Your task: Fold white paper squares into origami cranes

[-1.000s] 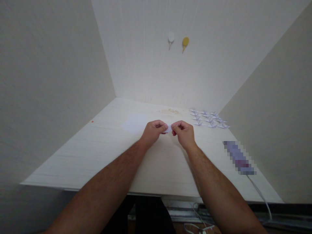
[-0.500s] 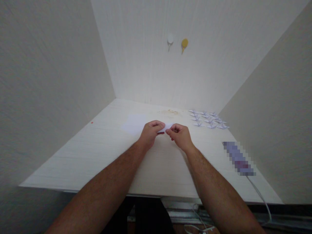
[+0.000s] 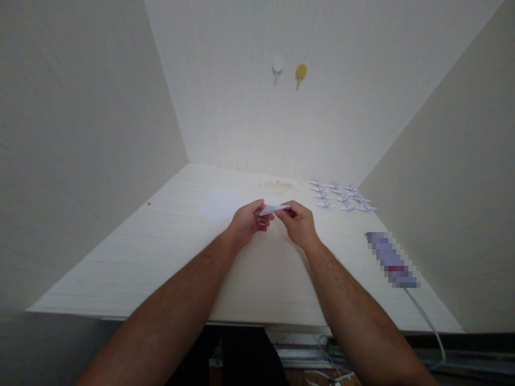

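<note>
Paper [image 3: 274,209]: small, white, folded to a point, between the two hands over the white table [image 3: 161,268].
Left hand [image 3: 246,220]: fingers curled loosely at its left end; I could not tell whether they gripped it.
Right hand [image 3: 298,221]: thumb and fingers pinched its right part.
Figures [image 3: 345,200]: folded white paper, in rows, beyond the right hand.

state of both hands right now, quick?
Left hand: partly open, loosely curled at the near end of the folded white paper; firm hold can't be told.
Right hand: closed, pinching the same paper.
</note>
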`<state>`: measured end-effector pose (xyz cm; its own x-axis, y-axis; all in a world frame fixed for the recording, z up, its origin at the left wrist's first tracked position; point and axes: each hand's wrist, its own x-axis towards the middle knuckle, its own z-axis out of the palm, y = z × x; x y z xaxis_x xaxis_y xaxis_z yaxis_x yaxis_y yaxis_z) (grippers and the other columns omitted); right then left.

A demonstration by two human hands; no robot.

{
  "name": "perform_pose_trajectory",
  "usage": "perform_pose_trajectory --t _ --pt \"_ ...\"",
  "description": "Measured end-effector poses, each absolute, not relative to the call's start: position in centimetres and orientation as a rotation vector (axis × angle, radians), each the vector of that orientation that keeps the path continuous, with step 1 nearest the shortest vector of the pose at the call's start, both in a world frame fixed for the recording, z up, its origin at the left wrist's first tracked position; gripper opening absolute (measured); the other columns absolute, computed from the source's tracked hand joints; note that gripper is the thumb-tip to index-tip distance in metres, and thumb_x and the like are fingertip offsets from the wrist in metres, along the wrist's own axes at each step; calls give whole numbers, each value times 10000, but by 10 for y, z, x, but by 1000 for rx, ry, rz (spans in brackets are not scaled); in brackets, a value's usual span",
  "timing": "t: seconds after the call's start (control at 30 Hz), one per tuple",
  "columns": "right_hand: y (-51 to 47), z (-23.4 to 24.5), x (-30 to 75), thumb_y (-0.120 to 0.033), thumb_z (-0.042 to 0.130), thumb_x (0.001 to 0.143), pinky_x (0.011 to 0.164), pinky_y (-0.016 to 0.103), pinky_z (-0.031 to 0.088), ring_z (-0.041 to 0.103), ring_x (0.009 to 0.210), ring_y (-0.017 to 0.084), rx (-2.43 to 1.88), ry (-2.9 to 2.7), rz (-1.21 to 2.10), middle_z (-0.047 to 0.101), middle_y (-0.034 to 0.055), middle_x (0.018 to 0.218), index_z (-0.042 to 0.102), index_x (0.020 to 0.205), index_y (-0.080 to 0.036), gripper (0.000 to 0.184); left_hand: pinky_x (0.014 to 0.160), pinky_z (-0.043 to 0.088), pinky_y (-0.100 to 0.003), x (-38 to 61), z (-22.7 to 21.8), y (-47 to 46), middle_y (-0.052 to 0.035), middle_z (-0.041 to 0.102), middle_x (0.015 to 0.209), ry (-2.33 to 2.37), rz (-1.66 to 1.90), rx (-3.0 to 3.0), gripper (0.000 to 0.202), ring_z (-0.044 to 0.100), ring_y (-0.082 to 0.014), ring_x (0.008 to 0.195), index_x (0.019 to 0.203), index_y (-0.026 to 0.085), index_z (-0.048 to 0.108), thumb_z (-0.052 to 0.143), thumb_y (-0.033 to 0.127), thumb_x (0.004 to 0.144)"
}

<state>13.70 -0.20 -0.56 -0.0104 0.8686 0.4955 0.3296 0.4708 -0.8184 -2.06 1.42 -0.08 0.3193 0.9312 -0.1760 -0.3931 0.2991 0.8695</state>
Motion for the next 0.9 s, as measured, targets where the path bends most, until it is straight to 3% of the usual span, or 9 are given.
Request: perform_pose_trajectory --t 0.1,0.2,0.37,0.5,0.6,0.73,0.9 --pt "1 -8 138 -289 648 751 628 266 444 563 662 136 -1065 -1573 536 665 11 771 694 815 -213 109 443 388 -207 -22 0 13 -38 614 638 781 1010 888 219 502 -76 487 728 100 675 722 291 630" --pt "2 -8 137 -252 664 700 539 249 439 548 584 119 -1123 -1430 641 659 1 749 666 918 -198 224 489 411 -195 -22 -2 14 -22 635 679 787 1142 908 300 523 -61 516 858 106 694 773 196 582" --pt "-1 -3 133 -302 683 673 408 216 399 517 453 107 -1135 -1333 947 602 -30 565 606 781 -176 183 556 492 -236 -20 -5 14 -8 646 672 888 1285 915 338 621 -114 563 882 140 626 778 212 588" --pt "-2 0 132 -363 662 719 394 209 372 476 397 86 -1198 -1363 912 600 -12 521 580 663 -165 221 549 510 -246 -17 -4 11 -3 648 651 908 1256 1059 327 648 -140 563 867 139 611 770 214 590" --pt "0 -2 133 -370 656 727 398 212 370 485 410 94 -1214 -1368 900 596 -10 522 586 679 -163 223 572 527 -257 -17 -4 10 -30 671 678 907 1220 1141 255 659 -146 585 820 127 638 744 287 651" --pt "2 -6 135 -319 671 714 464 225 413 525 499 109 -1203 -1377 681 605 -26 608 585 795 -185 178 560 533 -265 -16 -6 11 -44 677 666 928 1211 1141 235 676 -174 619 752 128 648 725 341 684" --pt "2 -9 138 -221 660 735 616 258 468 554 640 121 -1118 -1606 293 616 6 738 666 794 -192 66 620 568 -307 -15 -6 12 -47 689 689 879 1246 1036 244 664 -162 637 740 120 659 768 313 638"
